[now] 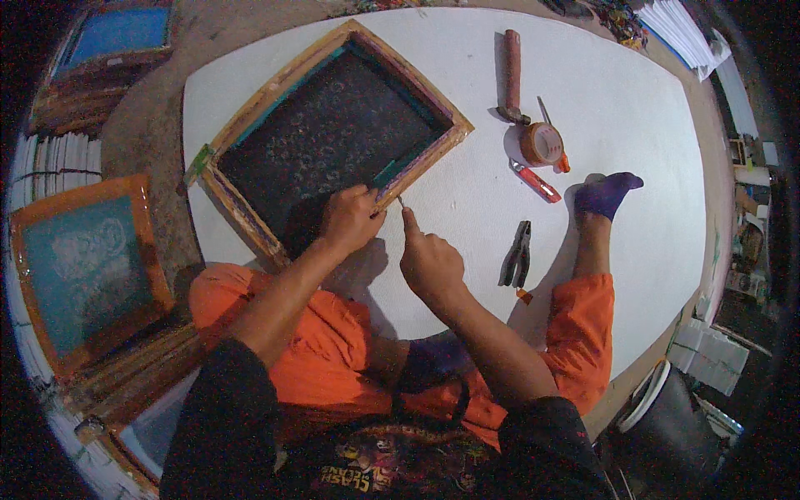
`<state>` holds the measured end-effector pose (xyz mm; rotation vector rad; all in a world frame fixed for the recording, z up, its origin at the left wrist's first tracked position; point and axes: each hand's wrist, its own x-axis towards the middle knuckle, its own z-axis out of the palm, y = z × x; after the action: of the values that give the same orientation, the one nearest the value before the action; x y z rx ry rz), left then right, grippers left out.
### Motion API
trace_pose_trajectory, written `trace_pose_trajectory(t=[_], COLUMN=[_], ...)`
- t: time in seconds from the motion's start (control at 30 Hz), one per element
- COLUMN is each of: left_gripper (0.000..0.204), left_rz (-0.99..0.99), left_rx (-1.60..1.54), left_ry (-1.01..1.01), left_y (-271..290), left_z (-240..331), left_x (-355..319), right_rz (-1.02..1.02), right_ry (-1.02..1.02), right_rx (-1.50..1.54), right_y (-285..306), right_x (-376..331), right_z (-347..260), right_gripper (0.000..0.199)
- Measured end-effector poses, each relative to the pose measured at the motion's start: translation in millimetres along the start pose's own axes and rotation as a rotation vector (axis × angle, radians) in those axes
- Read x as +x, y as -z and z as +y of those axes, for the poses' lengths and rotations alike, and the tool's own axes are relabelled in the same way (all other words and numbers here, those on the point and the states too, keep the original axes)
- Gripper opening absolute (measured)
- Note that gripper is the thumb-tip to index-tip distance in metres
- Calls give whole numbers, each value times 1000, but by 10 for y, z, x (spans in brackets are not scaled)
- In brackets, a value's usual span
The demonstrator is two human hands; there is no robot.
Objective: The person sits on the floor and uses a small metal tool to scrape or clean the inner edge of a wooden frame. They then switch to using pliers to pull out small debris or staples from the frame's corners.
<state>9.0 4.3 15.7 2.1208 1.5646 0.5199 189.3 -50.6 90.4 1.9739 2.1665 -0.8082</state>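
Observation:
A wooden printing frame point(250, 108) with a dark mesh screen lies tilted on a white board point(633, 108). My left hand point(350, 218) rests closed on the frame's near corner and grips it. My right hand point(429, 258) is just to its right, fist closed with the thumb up, pinching a small thin tool whose tip touches the frame's edge. Both forearms come up from the lower edge over my orange trousers.
On the board to the right lie pliers point(517, 254), a red-handled cutter point(537, 182), a roll of brown tape point(542, 143) and a hammer point(511, 75). My foot in a purple sock point(607, 193) rests there. More framed screens point(83, 267) stand at the left; a black bucket point(675, 417) at lower right.

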Motion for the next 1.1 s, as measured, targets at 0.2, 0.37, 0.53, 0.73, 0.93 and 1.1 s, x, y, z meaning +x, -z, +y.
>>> trace_pose_trajectory(t=[0.2, 0.37, 0.53, 0.73, 0.93, 1.1], left_gripper=[28, 29, 30, 28, 31, 37], left_rz=[42, 65, 27, -43, -53, -89], left_rx=[-34, -57, -39, -44, -20, 25], left_ry=[-57, -62, -26, -13, 3, 57], left_y=[-77, -95, -41, 7, 46, 41], left_z=[-102, -120, -82, -78, -64, -9], left_x=[-20, -22, -18, 13, 17, 41], right_rz=[-12, 34, -148, 15, -416, -155], right_ry=[26, 75, -122, -17, -384, -153], right_rx=[394, 295, 973, 124, 1648, 977], right_y=[-70, -246, -323, -189, 24, -91], right_x=[95, 63, 119, 11, 106, 55], right_z=[189, 182, 398, 151, 390, 493], right_gripper=[51, 51, 53, 47, 48, 46])
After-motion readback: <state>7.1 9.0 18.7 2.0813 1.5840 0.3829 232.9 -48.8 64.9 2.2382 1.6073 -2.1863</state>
